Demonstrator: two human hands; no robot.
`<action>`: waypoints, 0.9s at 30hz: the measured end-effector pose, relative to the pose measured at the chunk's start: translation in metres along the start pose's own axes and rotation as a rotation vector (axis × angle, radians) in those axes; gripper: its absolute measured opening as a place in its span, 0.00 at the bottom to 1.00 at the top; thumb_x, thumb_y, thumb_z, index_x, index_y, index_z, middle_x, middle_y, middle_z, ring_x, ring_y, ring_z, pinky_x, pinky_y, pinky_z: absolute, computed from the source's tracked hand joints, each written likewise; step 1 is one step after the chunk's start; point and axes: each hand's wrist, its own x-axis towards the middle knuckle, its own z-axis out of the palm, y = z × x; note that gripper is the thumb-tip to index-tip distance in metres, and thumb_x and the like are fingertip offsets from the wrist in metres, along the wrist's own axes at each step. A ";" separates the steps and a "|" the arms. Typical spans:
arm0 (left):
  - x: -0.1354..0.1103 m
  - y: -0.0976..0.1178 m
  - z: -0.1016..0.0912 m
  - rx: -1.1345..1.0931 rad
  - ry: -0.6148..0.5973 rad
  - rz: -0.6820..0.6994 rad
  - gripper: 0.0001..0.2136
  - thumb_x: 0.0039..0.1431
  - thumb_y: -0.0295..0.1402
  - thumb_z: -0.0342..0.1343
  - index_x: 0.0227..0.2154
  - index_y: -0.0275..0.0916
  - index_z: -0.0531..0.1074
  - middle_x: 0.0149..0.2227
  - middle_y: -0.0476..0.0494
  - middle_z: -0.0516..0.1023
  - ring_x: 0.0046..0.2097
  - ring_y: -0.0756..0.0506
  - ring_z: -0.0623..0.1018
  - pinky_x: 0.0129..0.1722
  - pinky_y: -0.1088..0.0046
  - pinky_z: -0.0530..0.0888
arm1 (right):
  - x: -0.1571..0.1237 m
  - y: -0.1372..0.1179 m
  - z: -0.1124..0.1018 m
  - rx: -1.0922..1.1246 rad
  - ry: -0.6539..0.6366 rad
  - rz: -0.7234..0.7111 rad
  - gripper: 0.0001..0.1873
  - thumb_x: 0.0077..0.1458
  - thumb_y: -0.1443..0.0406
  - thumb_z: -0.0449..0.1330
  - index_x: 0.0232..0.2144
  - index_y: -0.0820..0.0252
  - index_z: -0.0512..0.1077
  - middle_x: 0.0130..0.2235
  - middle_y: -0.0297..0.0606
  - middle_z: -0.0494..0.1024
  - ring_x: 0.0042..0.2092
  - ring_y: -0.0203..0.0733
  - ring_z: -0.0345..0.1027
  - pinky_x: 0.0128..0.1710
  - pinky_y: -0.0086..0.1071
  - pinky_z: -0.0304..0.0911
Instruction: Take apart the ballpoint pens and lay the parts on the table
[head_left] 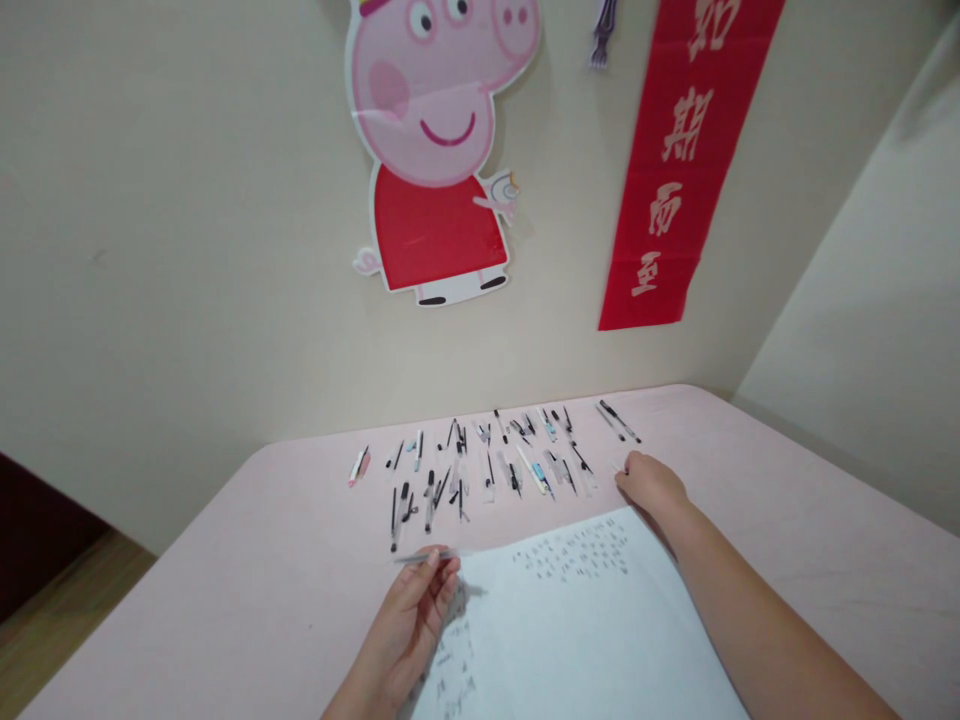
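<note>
My left hand (426, 600) is closed on a slim greyish pen (420, 556), held almost level between thumb and fingers above the left edge of the white paper (585, 640). Handwritten dark characters run along the paper's top and left side. My right hand (651, 482) is closed just beyond the paper's top right corner, with a small pale tip showing at its fingers; what it holds is mostly hidden. Past both hands lie pens and pen parts (430, 500) in loose rows, among them dark caps and clear barrels.
A pink-covered table (247, 580) reaches to the wall. Two pens (619, 420) lie apart at the back right. On the wall hang a cartoon pig cutout (442, 230) and a red banner (667, 180) with pale characters.
</note>
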 end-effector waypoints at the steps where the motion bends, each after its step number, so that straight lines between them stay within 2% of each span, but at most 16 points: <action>1: 0.000 0.000 0.000 0.002 0.001 0.003 0.07 0.59 0.19 0.50 0.28 0.30 0.71 0.26 0.42 0.78 0.29 0.52 0.80 0.31 0.81 0.78 | 0.000 0.000 0.000 -0.003 -0.002 -0.005 0.15 0.54 0.66 0.50 0.39 0.68 0.72 0.41 0.54 0.77 0.42 0.52 0.72 0.33 0.35 0.59; 13: -0.001 0.001 0.001 0.010 0.020 0.004 0.08 0.60 0.19 0.49 0.29 0.30 0.71 0.27 0.42 0.78 0.28 0.52 0.80 0.30 0.81 0.78 | 0.006 0.006 0.001 0.015 -0.038 -0.059 0.11 0.49 0.71 0.53 0.34 0.65 0.74 0.36 0.49 0.78 0.39 0.46 0.72 0.31 0.31 0.56; 19: 0.000 0.000 0.000 0.010 -0.006 -0.003 0.07 0.60 0.19 0.50 0.29 0.30 0.71 0.27 0.42 0.78 0.29 0.52 0.80 0.31 0.81 0.78 | 0.004 0.005 -0.007 0.067 0.001 -0.065 0.08 0.48 0.71 0.54 0.31 0.63 0.72 0.32 0.45 0.77 0.34 0.44 0.70 0.28 0.30 0.53; 21: 0.001 0.000 0.000 0.006 -0.007 -0.004 0.06 0.60 0.19 0.50 0.29 0.30 0.71 0.27 0.42 0.78 0.29 0.52 0.80 0.31 0.81 0.78 | -0.001 -0.005 -0.011 0.210 0.016 -0.125 0.06 0.48 0.71 0.54 0.30 0.62 0.71 0.29 0.41 0.76 0.31 0.40 0.69 0.27 0.29 0.53; 23: 0.001 0.000 0.000 0.003 -0.005 -0.008 0.07 0.60 0.19 0.50 0.29 0.30 0.71 0.27 0.42 0.78 0.29 0.52 0.80 0.31 0.81 0.78 | -0.011 -0.022 -0.015 0.486 -0.019 -0.243 0.05 0.48 0.72 0.53 0.28 0.62 0.69 0.25 0.35 0.72 0.27 0.36 0.66 0.26 0.28 0.55; 25: 0.001 0.000 0.002 0.001 -0.001 -0.011 0.07 0.60 0.19 0.50 0.29 0.31 0.71 0.27 0.43 0.78 0.29 0.52 0.80 0.31 0.81 0.78 | -0.028 -0.043 -0.019 0.754 -0.142 -0.424 0.03 0.47 0.70 0.54 0.27 0.61 0.68 0.24 0.31 0.69 0.27 0.35 0.64 0.27 0.26 0.57; 27: 0.000 0.001 0.003 -0.004 0.001 -0.010 0.07 0.60 0.19 0.50 0.29 0.30 0.71 0.27 0.43 0.78 0.29 0.53 0.80 0.30 0.82 0.78 | -0.048 -0.065 -0.022 0.961 -0.329 -0.553 0.03 0.47 0.67 0.56 0.28 0.60 0.68 0.25 0.30 0.69 0.27 0.34 0.64 0.26 0.26 0.58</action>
